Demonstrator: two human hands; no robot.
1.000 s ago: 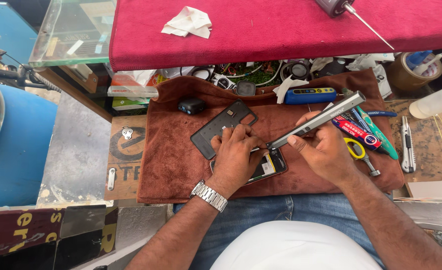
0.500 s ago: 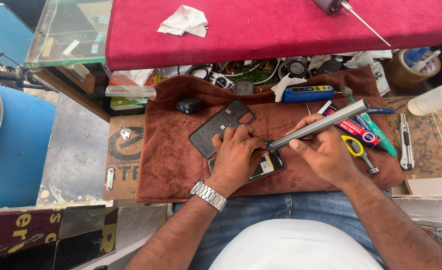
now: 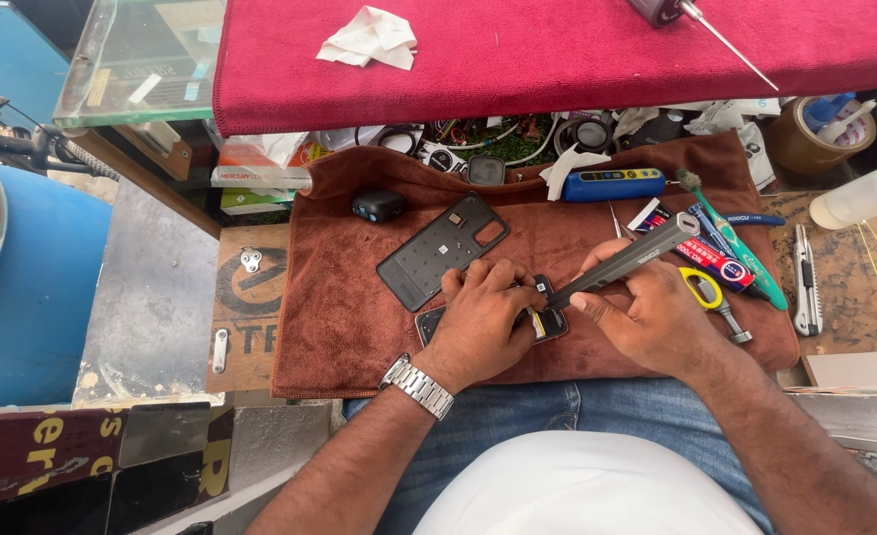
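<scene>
Right hand [image 3: 647, 322]: clenched on grey driver [image 3: 629, 261], tip down at opened phone [image 3: 543, 322].
Left hand [image 3: 478, 322]: pressed flat, pinning phone on brown towel [image 3: 339, 307].
Nearby: back cover [image 3: 442, 250] just beside.
Risk: tip could slip, scratching the board, if pushed slanted.
</scene>
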